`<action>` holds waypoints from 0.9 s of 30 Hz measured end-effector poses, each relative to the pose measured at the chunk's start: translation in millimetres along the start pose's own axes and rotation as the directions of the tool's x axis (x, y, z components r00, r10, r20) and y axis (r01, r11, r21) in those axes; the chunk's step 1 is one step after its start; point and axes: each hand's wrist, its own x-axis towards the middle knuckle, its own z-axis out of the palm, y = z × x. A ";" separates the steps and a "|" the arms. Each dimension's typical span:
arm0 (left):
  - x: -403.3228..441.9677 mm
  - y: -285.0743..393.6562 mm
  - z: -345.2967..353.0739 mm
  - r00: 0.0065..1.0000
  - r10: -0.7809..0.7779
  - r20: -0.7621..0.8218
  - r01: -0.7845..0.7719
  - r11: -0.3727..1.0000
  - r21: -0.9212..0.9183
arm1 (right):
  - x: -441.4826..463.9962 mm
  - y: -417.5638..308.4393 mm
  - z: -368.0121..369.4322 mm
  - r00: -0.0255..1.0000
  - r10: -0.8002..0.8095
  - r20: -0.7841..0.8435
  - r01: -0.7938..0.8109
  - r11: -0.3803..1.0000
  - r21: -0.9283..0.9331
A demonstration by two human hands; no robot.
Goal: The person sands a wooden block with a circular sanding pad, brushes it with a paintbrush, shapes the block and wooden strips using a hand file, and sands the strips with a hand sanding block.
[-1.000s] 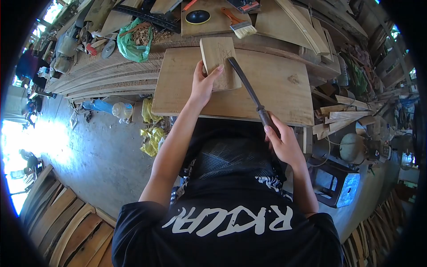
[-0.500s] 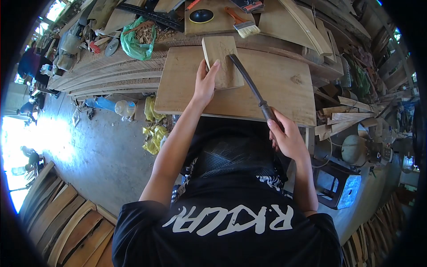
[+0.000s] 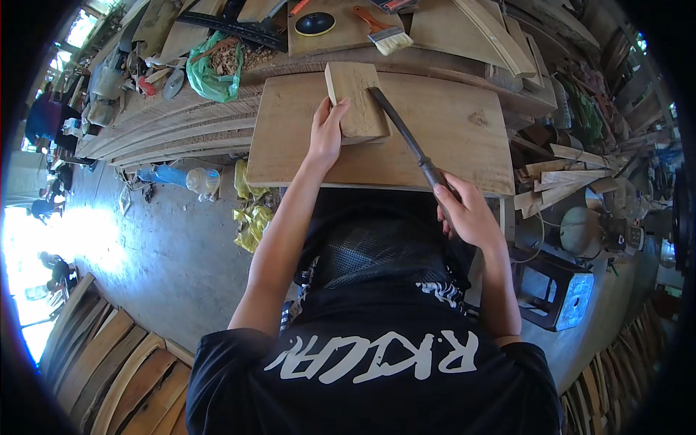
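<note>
My left hand (image 3: pixel 325 133) grips the left edge of a pale wooden block (image 3: pixel 357 94), its thumb on the upper face. Faint pencil lines show on that face. The block is over a wide wooden board (image 3: pixel 442 138). Closed round the dark handle of a long metal tool (image 3: pixel 403 128), my right hand (image 3: pixel 466 210) is near the board's front edge. The tool slants up and left, its tip beside the block's upper right edge; whether they touch I cannot tell.
Behind the board lie a paintbrush (image 3: pixel 383 32), a black round pad (image 3: pixel 315 24) and a green bag (image 3: pixel 216 72) with shavings. Wood scraps (image 3: pixel 569 174) and a dark stool (image 3: pixel 558 293) are at the right. People (image 3: pixel 58 270) appear at the far left.
My left thumb has drawn back toward the block's left edge. The tool's tip is now beside the block's right edge instead of over its face. The view has shifted slightly.
</note>
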 end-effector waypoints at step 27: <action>7.1 -12.2 -9.4 0.998 0.037 0.048 -0.032 0.993 -0.112 | 17.7 -9.0 12.0 0.993 -0.115 0.012 0.115 0.991 -0.074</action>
